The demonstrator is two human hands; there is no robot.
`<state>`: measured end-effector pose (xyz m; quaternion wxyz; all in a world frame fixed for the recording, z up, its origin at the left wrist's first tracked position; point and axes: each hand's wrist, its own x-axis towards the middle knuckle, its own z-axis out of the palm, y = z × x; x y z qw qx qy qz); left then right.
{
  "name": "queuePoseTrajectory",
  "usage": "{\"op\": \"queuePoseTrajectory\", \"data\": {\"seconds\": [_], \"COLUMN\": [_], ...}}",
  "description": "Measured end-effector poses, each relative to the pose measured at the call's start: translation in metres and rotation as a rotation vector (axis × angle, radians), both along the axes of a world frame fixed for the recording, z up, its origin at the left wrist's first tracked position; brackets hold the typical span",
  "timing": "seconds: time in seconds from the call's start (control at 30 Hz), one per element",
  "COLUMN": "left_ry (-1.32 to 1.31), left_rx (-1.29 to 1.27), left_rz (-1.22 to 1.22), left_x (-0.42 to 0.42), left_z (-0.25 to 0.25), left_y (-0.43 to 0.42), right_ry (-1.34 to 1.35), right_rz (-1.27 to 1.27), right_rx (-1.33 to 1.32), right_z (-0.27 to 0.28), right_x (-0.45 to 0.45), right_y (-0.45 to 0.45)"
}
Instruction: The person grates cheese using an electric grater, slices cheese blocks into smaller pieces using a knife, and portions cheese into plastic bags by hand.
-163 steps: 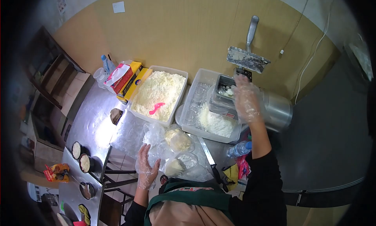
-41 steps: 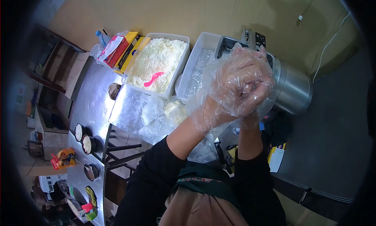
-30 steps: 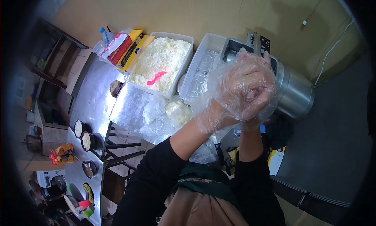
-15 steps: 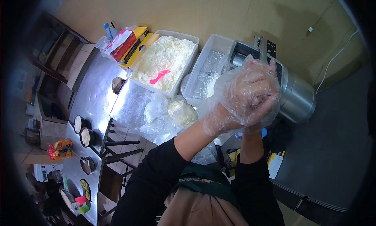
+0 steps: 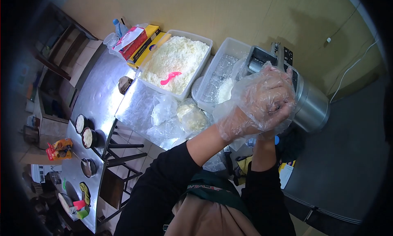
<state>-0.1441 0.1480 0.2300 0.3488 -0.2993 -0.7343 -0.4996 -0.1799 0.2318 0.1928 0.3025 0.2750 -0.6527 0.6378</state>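
My left hand (image 5: 260, 101), in a clear plastic glove, is closed over my right hand (image 5: 281, 78), pressed palm to palm. Both sets of fingers are wrapped together, and whatever lies between them is hidden. The gloved hands are in front of a small dark tray (image 5: 260, 58) on a scale and the right part of a clear tub (image 5: 208, 82) with white powder (image 5: 225, 90). To their left, a larger tub holds crumbly pale flour mix (image 5: 177, 62) with a pink scoop (image 5: 170, 77) on it. A wrapped pale lump (image 5: 191, 117) lies below.
A metal cylinder (image 5: 312, 105) stands right of my hands. Red and yellow boxes (image 5: 141, 45) are at the back left. Filled bowls (image 5: 87, 137) and an orange packet (image 5: 60, 149) sit on the left table. Near my right forearm are a bottle (image 5: 250, 142) and a knife handle (image 5: 228, 160).
Over five seconds ago my hands were apart, the right at the small tray; now they are clasped together. In the last second the clasped hands have shifted slightly right and down in view.
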Motion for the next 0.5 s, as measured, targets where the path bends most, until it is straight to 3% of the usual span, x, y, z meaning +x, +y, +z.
{"op": "queuePoseTrajectory", "data": {"seconds": [0.23, 0.43, 0.5], "left_ry": [-0.062, -0.01, -0.106], "left_rx": [-0.143, -0.121, -0.244], "left_rz": [-0.016, 0.274, 0.416], "left_x": [0.018, 0.056, 0.088], "left_z": [0.027, 0.036, 0.038], "left_y": [-0.023, -0.107, -0.132], "right_ry": [0.061, 0.168, 0.241], "right_rz": [-0.017, -0.035, -0.122], "right_rx": [0.046, 0.188, 0.182], "right_z": [0.012, 0.039, 0.047], "right_x": [-0.007, -0.018, -0.021], "right_y": [0.004, 0.017, 0.012]}}
